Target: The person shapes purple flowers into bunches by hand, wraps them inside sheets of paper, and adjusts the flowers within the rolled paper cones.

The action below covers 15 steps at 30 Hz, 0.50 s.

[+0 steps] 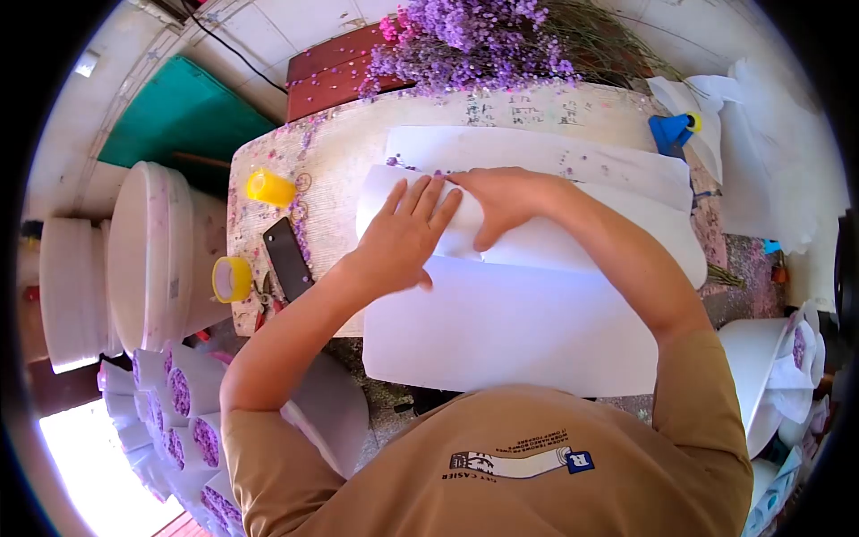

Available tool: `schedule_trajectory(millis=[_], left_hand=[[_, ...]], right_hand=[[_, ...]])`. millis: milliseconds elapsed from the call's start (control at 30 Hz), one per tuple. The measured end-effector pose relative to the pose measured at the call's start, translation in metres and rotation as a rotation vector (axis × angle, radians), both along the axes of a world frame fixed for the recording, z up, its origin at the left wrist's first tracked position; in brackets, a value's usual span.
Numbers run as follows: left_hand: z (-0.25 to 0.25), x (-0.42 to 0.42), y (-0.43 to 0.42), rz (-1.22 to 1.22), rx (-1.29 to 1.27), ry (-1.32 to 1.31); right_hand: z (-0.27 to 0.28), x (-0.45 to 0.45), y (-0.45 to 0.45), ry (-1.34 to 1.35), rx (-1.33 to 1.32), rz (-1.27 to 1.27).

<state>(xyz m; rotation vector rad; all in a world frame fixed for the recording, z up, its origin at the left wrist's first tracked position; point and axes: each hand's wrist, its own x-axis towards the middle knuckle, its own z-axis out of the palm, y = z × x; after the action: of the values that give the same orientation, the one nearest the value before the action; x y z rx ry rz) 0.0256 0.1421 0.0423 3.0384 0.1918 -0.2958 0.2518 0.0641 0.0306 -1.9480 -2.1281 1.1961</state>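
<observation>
White wrapping paper (510, 313) lies across the table, its upper part folded over into a roll. Small purple blossoms (400, 164) peek out at the roll's left end, and thin green stems (723, 276) stick out at its right end; what lies inside is hidden. My left hand (398, 228) rests flat on the roll's left part, fingers stretched and slightly apart. Beside it, my right hand (501, 201) grips the rolled paper, thumb on the near side and fingers reaching over the top. The fingertips of both hands nearly meet.
Purple dried flowers (474, 45) are heaped at the back. A blue tape dispenser (673, 134) stands at the right. Yellow tape rolls (270, 187), a black phone-like slab (286, 258) and red-handled pruners (262, 300) lie left. Wrapped bouquets (179, 394) stand at lower left.
</observation>
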Motion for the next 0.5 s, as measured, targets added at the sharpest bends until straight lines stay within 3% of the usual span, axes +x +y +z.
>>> schedule_trajectory(millis=[133, 200, 267, 333, 433, 500], left_hand=[[-0.008, 0.026, 0.034, -0.005, -0.009, 0.028], [-0.008, 0.044, 0.054, -0.010, -0.047, 0.055], [-0.002, 0.061, 0.073, 0.022, -0.206, 0.276], [-0.002, 0.073, 0.088, 0.021, -0.251, 0.362], [-0.002, 0.078, 0.089, 0.000, -0.323, 0.452], [-0.003, 0.059, 0.070, 0.071, -0.195, 0.371]], right_hand=[[-0.011, 0.017, 0.005, -0.107, 0.029, -0.033], [-0.025, 0.028, -0.014, -0.384, 0.405, -0.136], [-0.020, 0.035, -0.027, -0.398, 0.448, -0.150], [0.013, 0.040, -0.032, -0.207, -0.075, -0.139], [0.012, 0.033, -0.039, -0.202, -0.030, -0.155], [0.005, 0.019, -0.054, -0.219, -0.025, -0.145]])
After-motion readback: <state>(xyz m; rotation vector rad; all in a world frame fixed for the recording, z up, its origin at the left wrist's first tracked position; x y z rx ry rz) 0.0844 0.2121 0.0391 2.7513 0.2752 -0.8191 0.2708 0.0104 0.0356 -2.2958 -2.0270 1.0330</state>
